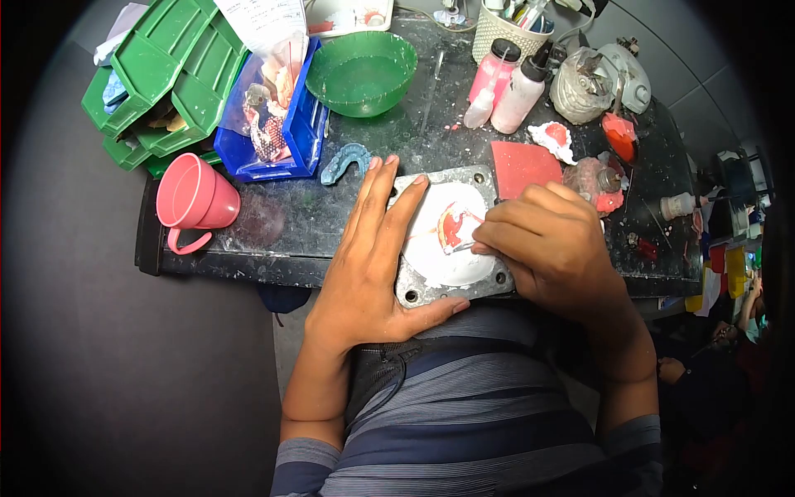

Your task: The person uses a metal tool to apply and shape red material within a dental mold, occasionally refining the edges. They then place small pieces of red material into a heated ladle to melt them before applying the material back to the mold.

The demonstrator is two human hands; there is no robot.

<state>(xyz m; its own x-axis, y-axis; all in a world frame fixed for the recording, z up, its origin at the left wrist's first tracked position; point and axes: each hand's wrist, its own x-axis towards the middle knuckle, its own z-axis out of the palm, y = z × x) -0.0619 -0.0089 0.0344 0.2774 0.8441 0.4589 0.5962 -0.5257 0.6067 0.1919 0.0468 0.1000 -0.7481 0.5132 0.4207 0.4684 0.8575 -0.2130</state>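
A square grey metal plate (478, 290) with corner holes lies at the bench's near edge. White plaster (426, 263) fills its round middle, with a red and cream arch shape (450, 229) set in it. My left hand (373, 257) grips the plate along its left side, fingers spread over the upper left and thumb at the bottom edge. My right hand (551, 244) is closed over the plate's right side, its fingertips pinched at the plaster beside the arch. A thin tool seems to be in that pinch, mostly hidden by the fingers.
Around the plate are a blue arch-shaped piece (346, 163), a red sheet (526, 168), a pink mug (197, 199) and a green bowl (362, 76). Farther out stand a blue bin (302, 137), green bins (178, 62) and bottles (519, 97). Another person's hand (671, 369) shows at right.
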